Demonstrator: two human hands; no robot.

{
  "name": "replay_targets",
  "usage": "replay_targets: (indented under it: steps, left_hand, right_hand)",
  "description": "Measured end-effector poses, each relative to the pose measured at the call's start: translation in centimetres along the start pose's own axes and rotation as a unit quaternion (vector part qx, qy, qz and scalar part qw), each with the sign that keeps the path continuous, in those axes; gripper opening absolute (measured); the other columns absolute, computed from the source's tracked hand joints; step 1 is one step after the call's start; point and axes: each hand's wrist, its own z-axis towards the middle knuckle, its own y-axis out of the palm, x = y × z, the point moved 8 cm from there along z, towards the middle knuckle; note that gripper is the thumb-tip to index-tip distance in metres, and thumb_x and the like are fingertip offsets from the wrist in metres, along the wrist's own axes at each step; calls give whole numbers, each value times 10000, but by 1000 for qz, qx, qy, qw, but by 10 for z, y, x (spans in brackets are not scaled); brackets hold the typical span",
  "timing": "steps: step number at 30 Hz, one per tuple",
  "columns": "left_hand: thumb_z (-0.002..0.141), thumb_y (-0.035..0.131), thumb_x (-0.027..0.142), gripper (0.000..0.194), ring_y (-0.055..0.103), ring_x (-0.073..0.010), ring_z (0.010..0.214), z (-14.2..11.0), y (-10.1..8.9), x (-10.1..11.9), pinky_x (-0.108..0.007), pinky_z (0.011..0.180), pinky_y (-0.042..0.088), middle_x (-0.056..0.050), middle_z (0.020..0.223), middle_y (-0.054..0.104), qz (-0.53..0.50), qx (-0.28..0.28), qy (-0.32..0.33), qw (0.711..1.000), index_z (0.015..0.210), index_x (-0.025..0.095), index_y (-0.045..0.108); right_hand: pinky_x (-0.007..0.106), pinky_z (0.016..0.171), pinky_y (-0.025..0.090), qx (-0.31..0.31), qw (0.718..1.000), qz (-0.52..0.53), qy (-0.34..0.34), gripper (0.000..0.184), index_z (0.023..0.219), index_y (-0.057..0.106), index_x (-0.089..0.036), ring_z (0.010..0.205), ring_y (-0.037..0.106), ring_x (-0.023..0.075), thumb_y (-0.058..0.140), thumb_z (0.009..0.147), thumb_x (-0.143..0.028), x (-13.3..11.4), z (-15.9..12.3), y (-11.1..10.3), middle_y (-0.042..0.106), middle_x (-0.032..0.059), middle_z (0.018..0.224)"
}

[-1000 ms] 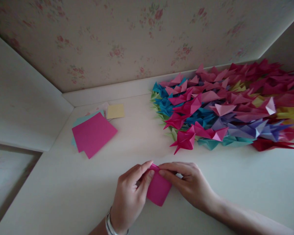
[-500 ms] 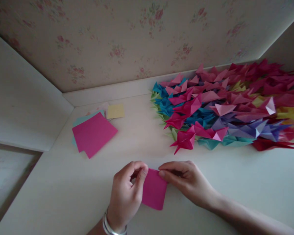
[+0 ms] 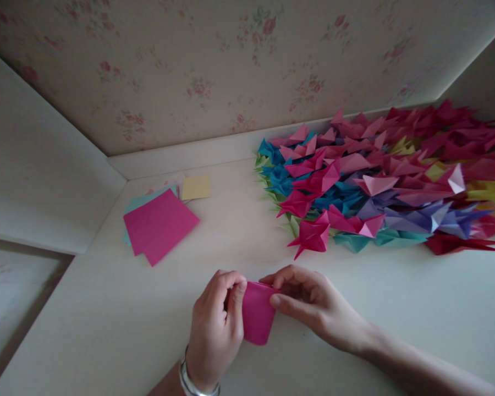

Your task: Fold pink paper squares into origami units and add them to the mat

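Note:
A magenta piece of folded origami paper [image 3: 258, 316] is held between both hands, just above the white tabletop. My left hand [image 3: 218, 324], with a silver bracelet at the wrist, pinches its upper left corner between thumb and fingers. At the upper right corner, my right hand [image 3: 309, 302] has its thumb on the near face and its fingers curled behind the top edge. The paper bends slightly, and its back side is hidden from me.
Many folded paper cranes [image 3: 313, 234] in pink, blue, purple and yellow cover the back right of the white table [image 3: 107, 319]. Magenta sheets [image 3: 163, 225] lie over light blue paper [image 3: 148, 199] at left, near a small yellow sheet [image 3: 196, 187]. A floral-papered wall [image 3: 214, 66] rises behind.
My right thumb has slid slightly down and the right fingers have lifted a little. The magenta paper has tilted and bent, its lower edge now higher.

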Motion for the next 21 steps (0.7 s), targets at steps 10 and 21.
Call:
replay_targets:
  steps: [10, 21]
  left_hand:
    - [941, 503, 49, 156, 604, -136, 660, -4, 2, 14, -217, 640, 472, -6, 754, 594, 25, 0, 85, 996, 968, 191, 561]
    - [959, 521, 142, 91, 604, -122, 648, 1, -3, -1, -203, 622, 485, 7, 771, 606, -21, 22, 0, 1000, 933, 205, 582]
  right_hand:
    - [224, 501, 313, -4, 983, -181, 9, 284, 740, 614, -161, 559, 428, 100, 614, 914, -385, -5, 0, -1, 542, -27, 614]
    - [252, 633, 497, 28, 1000, 11, -6, 255, 805, 599, -170, 658, 590, 136, 696, 866, -397, 4, 0, -5, 635, 4, 693]
